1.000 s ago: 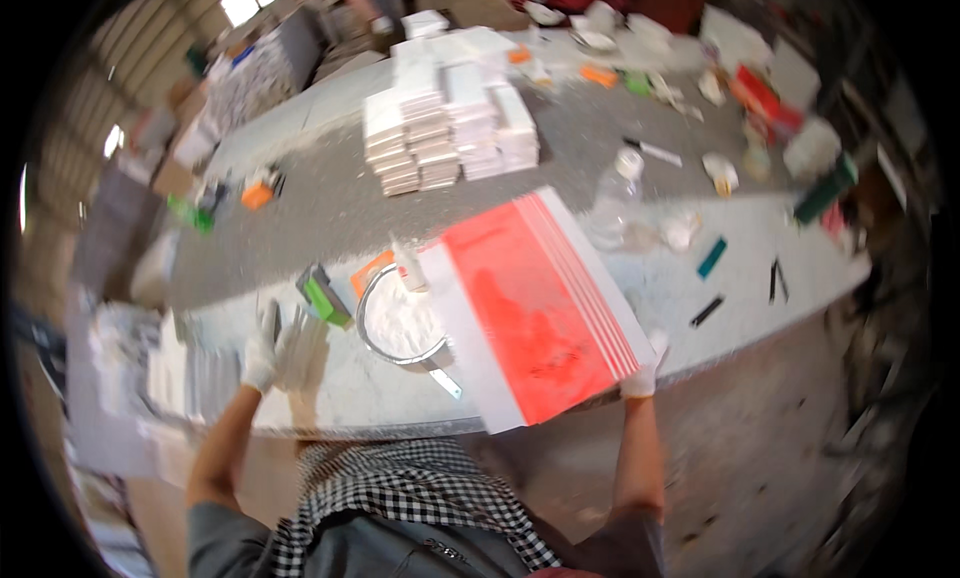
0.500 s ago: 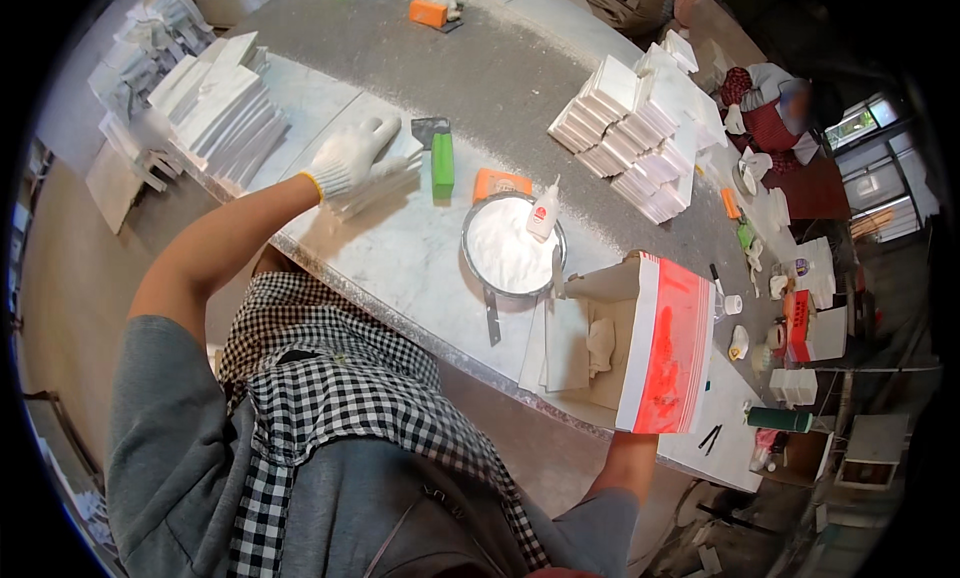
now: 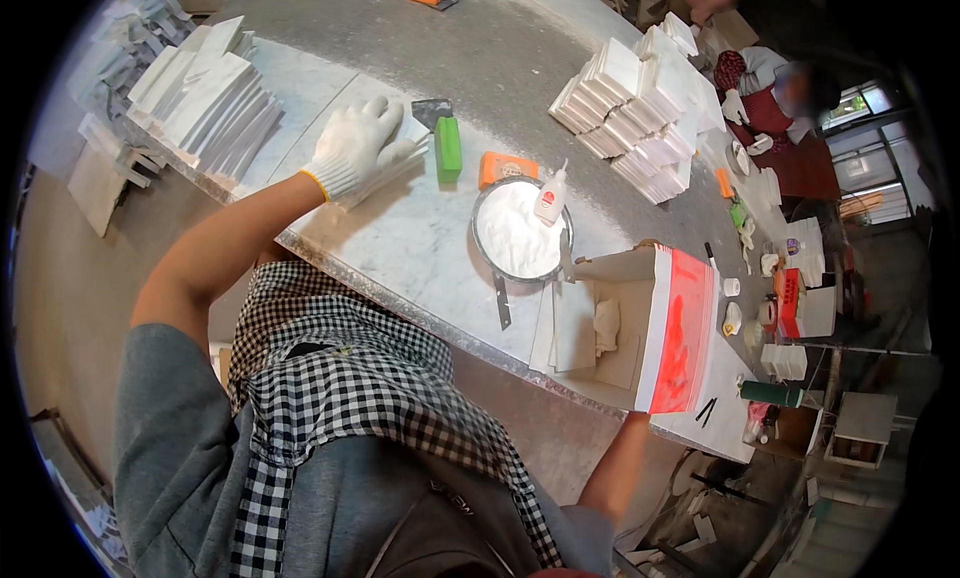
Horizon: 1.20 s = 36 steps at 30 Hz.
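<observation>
My left hand [image 3: 352, 148], in a white knitted glove with a yellow cuff, lies on a low stack of thin white tiles [image 3: 388, 178] near the table's front edge. Its fingers are stretched out, and the thumb stands apart. Just right of it are a scraper with a black blade [image 3: 432, 110] and a green block [image 3: 448, 150]. My right forearm [image 3: 616, 465] reaches up behind an open cardboard box [image 3: 622, 363] with a red and white side. The box hides the right hand. A crumpled pale cloth or glove [image 3: 606, 326] is inside it.
A bowl of white powder [image 3: 515, 228] holds a white squeeze bottle [image 3: 550, 198], beside an orange block [image 3: 505, 168]. Tall white tile stacks stand at the left [image 3: 205, 98] and back right [image 3: 640, 108]. A co-worker [image 3: 765, 98] works at the far right. A dark green cylinder [image 3: 771, 393] lies at right.
The view has shifted slightly. My left hand stays on the tiles, its fingers closer together and the thumb now clearly apart. The right arm remains behind the box.
</observation>
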Each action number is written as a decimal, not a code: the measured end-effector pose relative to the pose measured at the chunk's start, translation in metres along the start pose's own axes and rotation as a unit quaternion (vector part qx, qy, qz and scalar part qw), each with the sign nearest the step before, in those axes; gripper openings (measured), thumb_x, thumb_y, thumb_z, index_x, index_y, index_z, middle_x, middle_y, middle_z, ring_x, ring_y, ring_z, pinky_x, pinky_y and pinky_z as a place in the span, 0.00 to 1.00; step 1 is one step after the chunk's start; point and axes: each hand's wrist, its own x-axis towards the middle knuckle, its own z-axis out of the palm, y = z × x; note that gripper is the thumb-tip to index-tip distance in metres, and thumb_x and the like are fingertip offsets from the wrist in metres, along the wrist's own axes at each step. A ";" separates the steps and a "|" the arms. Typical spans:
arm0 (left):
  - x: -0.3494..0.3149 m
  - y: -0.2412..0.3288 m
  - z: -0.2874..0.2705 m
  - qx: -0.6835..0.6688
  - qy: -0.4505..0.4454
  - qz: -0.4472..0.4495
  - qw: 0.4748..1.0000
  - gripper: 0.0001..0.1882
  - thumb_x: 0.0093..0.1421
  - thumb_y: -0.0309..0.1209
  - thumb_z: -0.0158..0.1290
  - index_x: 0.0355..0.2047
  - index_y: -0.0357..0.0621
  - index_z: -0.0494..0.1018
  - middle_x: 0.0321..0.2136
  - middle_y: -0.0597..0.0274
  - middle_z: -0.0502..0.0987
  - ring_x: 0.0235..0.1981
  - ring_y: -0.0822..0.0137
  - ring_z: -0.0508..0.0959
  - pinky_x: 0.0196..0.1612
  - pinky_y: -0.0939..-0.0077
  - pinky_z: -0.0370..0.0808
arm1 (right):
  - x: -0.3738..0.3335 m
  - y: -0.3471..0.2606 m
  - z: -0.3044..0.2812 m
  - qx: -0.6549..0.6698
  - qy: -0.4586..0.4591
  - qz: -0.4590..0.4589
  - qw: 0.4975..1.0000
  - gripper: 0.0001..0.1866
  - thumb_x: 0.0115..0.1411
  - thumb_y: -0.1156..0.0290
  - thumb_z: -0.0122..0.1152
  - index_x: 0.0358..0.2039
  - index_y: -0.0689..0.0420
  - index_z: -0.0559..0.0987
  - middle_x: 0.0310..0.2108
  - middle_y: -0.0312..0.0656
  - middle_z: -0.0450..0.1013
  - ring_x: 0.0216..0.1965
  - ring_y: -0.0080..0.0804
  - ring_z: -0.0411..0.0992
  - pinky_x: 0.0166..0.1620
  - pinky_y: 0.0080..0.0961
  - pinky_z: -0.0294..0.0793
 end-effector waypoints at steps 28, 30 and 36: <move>-0.123 0.061 0.045 -0.739 -0.318 -0.212 0.554 0.31 0.72 0.54 0.43 0.48 0.34 0.77 0.27 0.58 0.81 0.22 0.71 0.76 0.25 0.78 0.71 | -0.287 -0.270 0.193 -0.021 -0.240 -0.280 0.929 0.25 0.66 0.63 0.62 0.60 0.61 0.76 0.45 0.41 0.79 0.45 0.28 0.76 0.51 0.27 0.75; -0.123 0.051 0.005 -0.756 -0.317 -0.207 0.534 0.29 0.72 0.52 0.45 0.45 0.33 0.78 0.23 0.59 0.80 0.17 0.70 0.76 0.22 0.78 0.72 | -0.266 -0.235 0.218 0.091 -0.193 -0.258 0.942 0.33 0.65 0.63 0.61 0.68 0.60 0.66 0.48 0.50 0.78 0.44 0.37 0.77 0.48 0.34 0.76; -0.130 0.050 0.002 -0.773 -0.415 -0.143 0.459 0.19 0.74 0.43 0.47 0.46 0.36 0.74 0.30 0.54 0.83 0.20 0.67 0.81 0.21 0.77 0.78 | -0.276 -0.254 0.230 0.386 -0.404 -0.021 0.829 0.36 0.71 0.59 0.57 0.73 0.59 0.58 0.54 0.54 0.75 0.52 0.37 0.75 0.50 0.32 0.77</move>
